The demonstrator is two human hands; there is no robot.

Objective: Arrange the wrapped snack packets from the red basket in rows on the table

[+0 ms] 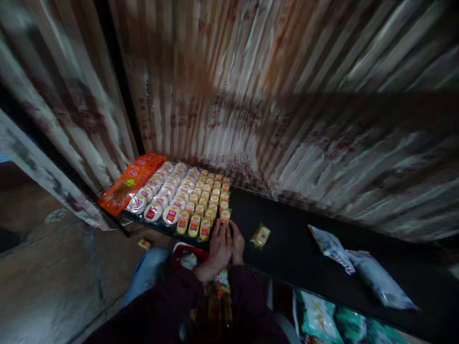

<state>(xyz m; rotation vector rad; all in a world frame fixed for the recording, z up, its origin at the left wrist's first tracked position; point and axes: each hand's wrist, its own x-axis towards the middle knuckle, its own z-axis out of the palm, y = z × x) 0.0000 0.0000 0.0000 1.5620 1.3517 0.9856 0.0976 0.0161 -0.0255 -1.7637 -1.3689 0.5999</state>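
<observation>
My left hand [220,246] and my right hand [237,242] are pressed close together at the front edge of a black shelf [287,229]. Their fingers are closed at the near end of a small yellow wrapped snack cake [225,216], which stands at the front of the rightmost row. Left of it, several rows of like yellow packets [194,225] stand close together. Beyond those are rows of larger round white wrapped cakes [153,211]. One loose snack packet [260,235] lies flat, right of my hands. My fingertips are partly hidden.
An orange food bag [132,184] lies at the shelf's left end. Two silvery bags [380,279] lie on the right. A red container [179,253] is below the front edge, and green-white bags [319,317] sit lower right. One packet [144,244] is on the floor. Plastic-like sheeting [244,114] hangs behind.
</observation>
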